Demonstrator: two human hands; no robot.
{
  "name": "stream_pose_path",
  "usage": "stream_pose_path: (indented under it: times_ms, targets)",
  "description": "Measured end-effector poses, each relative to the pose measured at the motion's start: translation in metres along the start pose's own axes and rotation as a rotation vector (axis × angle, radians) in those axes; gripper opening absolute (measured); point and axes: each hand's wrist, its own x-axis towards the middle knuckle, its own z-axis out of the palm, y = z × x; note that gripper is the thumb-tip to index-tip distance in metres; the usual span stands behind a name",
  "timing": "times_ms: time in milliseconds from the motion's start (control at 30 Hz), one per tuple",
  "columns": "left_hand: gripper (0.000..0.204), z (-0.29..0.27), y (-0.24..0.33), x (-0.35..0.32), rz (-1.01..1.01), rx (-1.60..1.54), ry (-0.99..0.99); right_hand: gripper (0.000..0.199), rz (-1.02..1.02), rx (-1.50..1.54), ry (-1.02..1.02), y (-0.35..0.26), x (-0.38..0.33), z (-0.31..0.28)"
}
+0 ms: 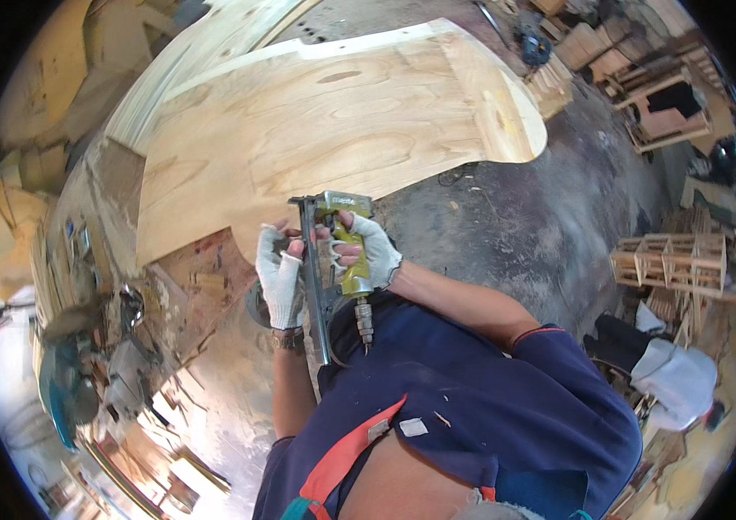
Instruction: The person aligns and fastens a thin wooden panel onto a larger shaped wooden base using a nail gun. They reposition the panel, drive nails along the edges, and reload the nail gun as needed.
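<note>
My right hand (374,250), in a white glove with bare fingertips, is wrapped round the yellow-green handle of a pneumatic nail gun (352,276). The gun is held upright in front of my chest, its long dark magazine (315,295) slanting down toward my shirt. A metal air fitting (364,321) hangs at the handle's lower end. Close by the magazine's left side is my gloved left hand (280,279), its fingers bent and the thumb apart from them; I see nothing between them. Beyond both hands lies a large pale plywood panel (325,121) with a shaped outline.
More stacked plywood sheets (147,100) lie under and behind the panel at the far left. Wooden frames (671,263) stand on the right, near a white cloth (676,381). A teal machine (63,390) is at the left. The grey floor (507,225) shows right of the panel.
</note>
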Motion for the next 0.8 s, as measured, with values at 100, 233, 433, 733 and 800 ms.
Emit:
stream_pose_path:
  times_ms: [100,233,433,733,800]
  targets:
    - [0.03,0.004,0.01,-0.023,-0.09,-0.037,0.088,0.046,0.02,-0.09,0.039,0.004,-0.004,0.001]
    - [0.009,0.023,0.031,-0.038,-0.099,-0.343,0.122,0.051,-0.024,-0.156,0.033,0.002,-0.004,0.006]
    - [0.018,0.028,0.061,-0.048,0.168,0.046,-0.009,0.056,-0.045,-0.06,-0.258,-0.008,0.011,0.01]
    - [0.046,0.018,0.074,-0.05,0.291,0.485,0.087,0.046,-0.205,-0.659,0.014,-0.019,0.017,0.05]
    - [0.046,0.012,0.056,-0.042,0.219,0.457,0.159,0.04,-0.184,-0.919,0.106,-0.022,0.026,0.072]
